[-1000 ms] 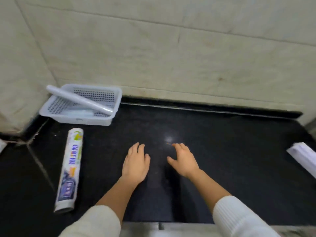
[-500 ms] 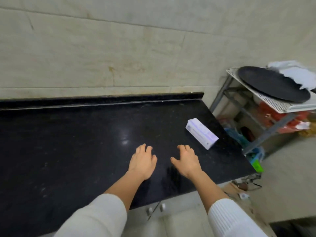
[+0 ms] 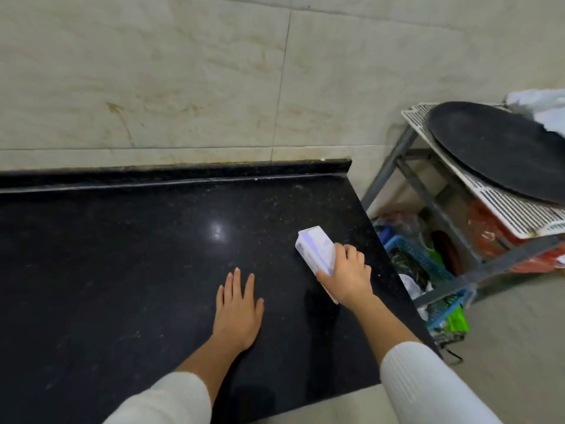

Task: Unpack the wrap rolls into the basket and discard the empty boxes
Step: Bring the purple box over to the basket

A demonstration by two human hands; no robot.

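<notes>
A long white wrap box (image 3: 315, 251) with a purple stripe lies on the black countertop (image 3: 122, 255) near its right edge. My right hand (image 3: 347, 275) is closed over the near half of the box, with its far end sticking out past my fingers. My left hand (image 3: 237, 310) rests flat on the counter, fingers apart, holding nothing, a short way left of the box. The basket and the other rolls are out of view.
The counter ends just right of the box. Beyond it stands a grey metal rack (image 3: 452, 209) bearing a white grid tray (image 3: 504, 206) and a round black pan (image 3: 501, 148). A blue crate (image 3: 428, 264) with clutter sits on the floor below. Tiled wall behind.
The view swung right, from the basket end to the counter's right end. My right hand reached out to the white box and closed on it. My left hand stayed flat on the counter.
</notes>
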